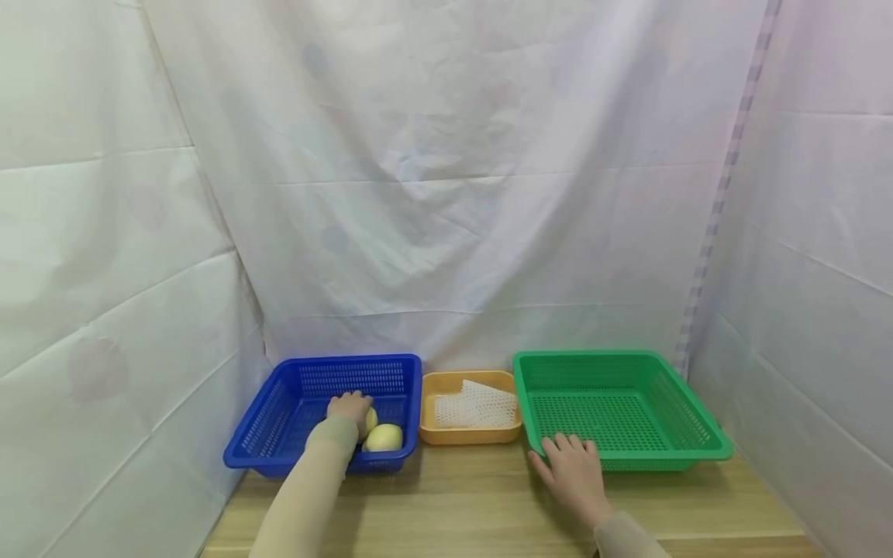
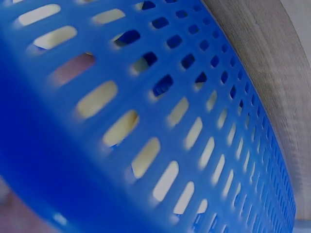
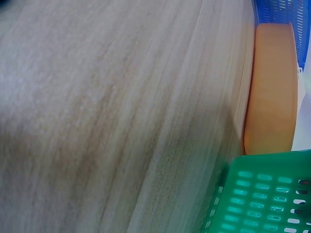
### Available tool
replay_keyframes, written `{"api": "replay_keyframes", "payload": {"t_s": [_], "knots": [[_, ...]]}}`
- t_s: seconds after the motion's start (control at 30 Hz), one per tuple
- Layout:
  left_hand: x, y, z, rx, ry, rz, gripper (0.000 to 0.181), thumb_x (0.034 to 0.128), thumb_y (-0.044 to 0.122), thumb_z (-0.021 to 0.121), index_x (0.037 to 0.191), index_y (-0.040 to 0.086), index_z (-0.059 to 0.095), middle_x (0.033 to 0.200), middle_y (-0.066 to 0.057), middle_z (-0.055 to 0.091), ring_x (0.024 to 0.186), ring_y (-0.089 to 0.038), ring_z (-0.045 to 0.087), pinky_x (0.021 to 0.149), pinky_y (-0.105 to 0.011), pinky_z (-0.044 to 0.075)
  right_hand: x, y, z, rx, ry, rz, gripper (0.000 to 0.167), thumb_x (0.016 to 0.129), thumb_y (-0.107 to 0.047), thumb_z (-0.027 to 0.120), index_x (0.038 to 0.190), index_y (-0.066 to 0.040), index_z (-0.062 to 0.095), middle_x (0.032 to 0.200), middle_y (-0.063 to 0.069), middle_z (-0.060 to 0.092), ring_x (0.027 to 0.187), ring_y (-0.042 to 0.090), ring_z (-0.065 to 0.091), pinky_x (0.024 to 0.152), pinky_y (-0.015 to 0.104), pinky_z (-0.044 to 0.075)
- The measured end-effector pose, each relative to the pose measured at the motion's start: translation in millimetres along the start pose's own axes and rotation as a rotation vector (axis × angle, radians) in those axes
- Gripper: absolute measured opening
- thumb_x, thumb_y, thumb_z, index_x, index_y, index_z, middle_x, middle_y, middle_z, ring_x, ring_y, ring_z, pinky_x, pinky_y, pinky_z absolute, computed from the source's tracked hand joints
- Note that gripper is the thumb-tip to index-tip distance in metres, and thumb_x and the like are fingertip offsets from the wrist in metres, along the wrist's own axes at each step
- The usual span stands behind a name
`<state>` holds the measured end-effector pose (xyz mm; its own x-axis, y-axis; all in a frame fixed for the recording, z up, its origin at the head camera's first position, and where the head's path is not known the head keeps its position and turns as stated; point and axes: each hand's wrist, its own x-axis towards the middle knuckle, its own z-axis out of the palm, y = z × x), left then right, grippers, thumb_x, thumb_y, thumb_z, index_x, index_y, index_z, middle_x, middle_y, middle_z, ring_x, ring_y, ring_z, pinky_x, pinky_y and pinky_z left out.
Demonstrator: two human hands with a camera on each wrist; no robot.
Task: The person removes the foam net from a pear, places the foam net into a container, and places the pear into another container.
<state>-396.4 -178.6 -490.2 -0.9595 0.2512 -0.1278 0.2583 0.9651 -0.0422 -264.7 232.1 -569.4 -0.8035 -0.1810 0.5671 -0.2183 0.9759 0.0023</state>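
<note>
My left hand reaches into the blue basket, its fingertips hidden from above. Against its right side shows a pale yellow, round fruit or vegetable; whether the fingers grip it is hidden. Another pale yellow round one lies just to the right, near the basket's front wall. In the left wrist view, the slotted blue wall hides most of the contents, with pale yellow showing through its slots. My right hand rests on the front left rim of the green basket, fingers over the edge and thumb spread left.
Between the baskets stands a shallow orange tray with white foam netting in it. All three stand on a wood-grain table. Pale cloth hangs behind and at both sides.
</note>
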Motion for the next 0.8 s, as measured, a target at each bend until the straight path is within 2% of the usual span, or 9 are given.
{"api": "replay_keyframes", "payload": {"t_s": [0.17,0.3,0.4,0.5,0.6,0.67,0.8], "knots": [[-2.6,1.6,-2.4,0.015,-0.003,0.024,0.061,0.0754,0.008,0.076,0.133,0.008,0.057,0.137,-0.021,0.050,0.125,-0.044,0.044,0.103,-0.061,0.032,1.2,-0.4,1.3,-0.001,-0.010,-0.002,0.029,0.086,-0.045,0.068,0.090,-0.016,0.066,0.076,-0.002,0.054,0.067,0.019,0.046,0.063,0.040,0.035],[-2.9,-1.5,1.5,0.038,0.009,0.038,0.059,0.0771,0.007,0.076,0.133,0.009,0.057,0.138,-0.019,0.050,0.125,-0.042,0.045,0.103,-0.061,0.032,4.0,-3.3,0.6,0.005,-0.046,0.003,0.032,0.087,-0.046,0.067,0.093,-0.015,0.067,0.079,-0.001,0.056,0.069,0.019,0.048,0.063,0.039,0.035],[-3.7,-4.3,3.3,0.048,0.019,0.040,0.058,0.0770,0.006,0.076,0.132,0.010,0.058,0.137,-0.019,0.051,0.124,-0.042,0.047,0.101,-0.060,0.033,8.1,-6.1,-2.0,0.013,-0.086,0.011,0.035,0.088,-0.047,0.066,0.097,-0.014,0.068,0.081,0.000,0.058,0.071,0.019,0.049,0.064,0.039,0.035],[-3.8,-5.8,1.8,0.046,0.036,0.048,0.058,0.0761,0.006,0.076,0.132,0.011,0.059,0.135,-0.018,0.053,0.122,-0.041,0.049,0.099,-0.060,0.036,13.3,-8.0,-5.4,0.043,-0.162,0.044,0.043,0.091,-0.053,0.059,0.103,-0.013,0.069,0.089,0.001,0.063,0.078,0.021,0.054,0.066,0.040,0.038],[-4.9,-4.2,-4.8,0.007,0.065,0.063,0.061,0.0748,0.007,0.076,0.133,0.011,0.058,0.134,-0.018,0.053,0.121,-0.041,0.050,0.097,-0.060,0.038,19.2,-5.2,-9.8,0.101,-0.248,0.106,0.050,0.092,-0.058,0.052,0.105,-0.013,0.069,0.097,0.004,0.067,0.087,0.025,0.060,0.071,0.044,0.043],[-8.1,-1.7,-13.2,-0.035,0.078,0.066,0.061,0.0774,0.010,0.075,0.136,0.012,0.056,0.136,-0.017,0.052,0.121,-0.041,0.050,0.096,-0.060,0.039,26.4,-0.1,-13.9,0.139,-0.294,0.147,0.056,0.092,-0.062,0.048,0.106,-0.013,0.068,0.099,0.005,0.067,0.089,0.027,0.062,0.071,0.047,0.044],[-16.9,5.4,-33.0,-0.113,0.102,0.051,0.061,0.0850,0.028,0.072,0.140,0.012,0.051,0.140,-0.018,0.048,0.124,-0.042,0.047,0.098,-0.061,0.036,46.1,15.7,-26.4,0.189,-0.298,0.201,0.058,0.092,-0.062,0.049,0.113,-0.011,0.066,0.106,0.010,0.067,0.092,0.032,0.063,0.071,0.052,0.044]]}}
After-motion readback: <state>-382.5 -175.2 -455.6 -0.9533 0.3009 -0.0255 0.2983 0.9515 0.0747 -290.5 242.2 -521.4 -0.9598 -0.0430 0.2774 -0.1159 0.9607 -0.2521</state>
